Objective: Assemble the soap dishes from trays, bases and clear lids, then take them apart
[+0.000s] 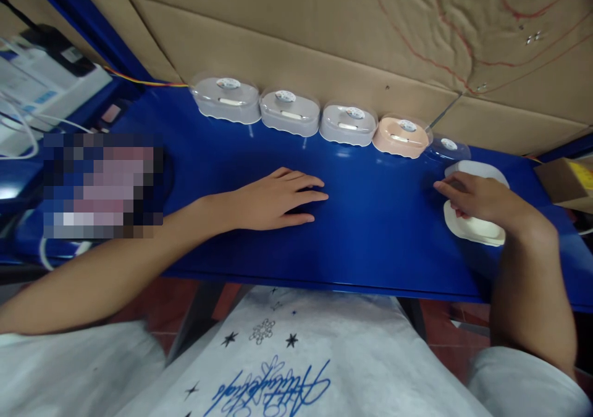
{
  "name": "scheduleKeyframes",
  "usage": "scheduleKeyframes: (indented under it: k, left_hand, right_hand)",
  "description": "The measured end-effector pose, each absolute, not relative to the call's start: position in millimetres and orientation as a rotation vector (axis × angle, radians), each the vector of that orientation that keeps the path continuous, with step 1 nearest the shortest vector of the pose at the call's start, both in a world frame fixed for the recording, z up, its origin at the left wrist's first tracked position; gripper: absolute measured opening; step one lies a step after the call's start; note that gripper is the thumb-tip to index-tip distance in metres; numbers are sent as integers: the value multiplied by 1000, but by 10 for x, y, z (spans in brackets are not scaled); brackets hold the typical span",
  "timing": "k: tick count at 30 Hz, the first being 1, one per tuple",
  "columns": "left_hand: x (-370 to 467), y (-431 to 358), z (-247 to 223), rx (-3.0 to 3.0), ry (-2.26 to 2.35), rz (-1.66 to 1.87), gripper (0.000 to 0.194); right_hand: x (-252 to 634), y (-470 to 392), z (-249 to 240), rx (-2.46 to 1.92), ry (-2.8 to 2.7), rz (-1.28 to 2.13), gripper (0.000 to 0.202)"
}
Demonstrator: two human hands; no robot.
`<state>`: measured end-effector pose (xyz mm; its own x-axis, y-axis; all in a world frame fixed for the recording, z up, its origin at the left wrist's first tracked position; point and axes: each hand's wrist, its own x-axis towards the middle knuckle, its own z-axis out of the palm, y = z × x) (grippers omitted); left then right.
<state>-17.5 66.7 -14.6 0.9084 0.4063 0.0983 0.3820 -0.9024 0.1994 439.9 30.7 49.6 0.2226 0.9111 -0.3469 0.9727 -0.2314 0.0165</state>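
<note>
My left hand (273, 201) lies palm down on the blue table, fingers spread, holding nothing. At the right, my right hand (479, 197) hovers over or rests on pale plastic pieces; its fingers are curled, and whatever may be in them is hidden. Behind that hand sits a white oval piece (484, 171), and below it a cream tray-like piece (486, 230), both partly covered. A clear lid (447, 149) with an oval sticker lies just beyond. Left of it stand a peach oval box (401, 139) and three grey ones (347, 128), all under clear stickered lids.
Brown cardboard (301, 40) with red threads walls off the back of the blue table (324, 250). An open carton (567, 185) is at the far right. White boxes and cables (50, 105) crowd the left end, next to a blurred-out patch (104, 185).
</note>
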Motion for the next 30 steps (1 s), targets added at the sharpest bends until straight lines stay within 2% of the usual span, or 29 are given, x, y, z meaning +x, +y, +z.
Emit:
scheduleKeyframes:
  k: [3, 8, 14, 17, 20, 23, 25, 30]
  left_hand:
    - [-168, 664, -140, 2903, 604, 189, 49]
    - [-163, 664, -131, 2897, 621, 175, 50]
    - [-162, 658, -132, 2909, 613, 178, 49]
    - [-134, 628, -130, 2911, 610, 213, 55]
    - [-102, 589, -121, 2916, 587, 212, 59]
    - [-84, 560, -108, 2906, 560, 219, 55]
    - [-75, 544, -98, 2892, 537, 246, 54]
    - [-39, 506, -90, 2859, 426, 262, 54]
  right_hand:
    - [4337, 252, 487, 2182, 2046, -462, 52]
    - [4136, 127, 410, 1903, 2423, -943, 60]
    - [3691, -4, 357, 1498, 2774, -1241, 43]
    - [3499, -54, 304, 1288, 2922, -1310, 41]
    - [3449, -52, 270, 1251, 3068, -1107, 38]
    - [3634, 30, 320, 1575, 3108, -437, 34]
    - [3874, 119, 382, 1781, 2961, -65, 39]
    - [4542, 327, 377, 2100, 2400, 112, 47]
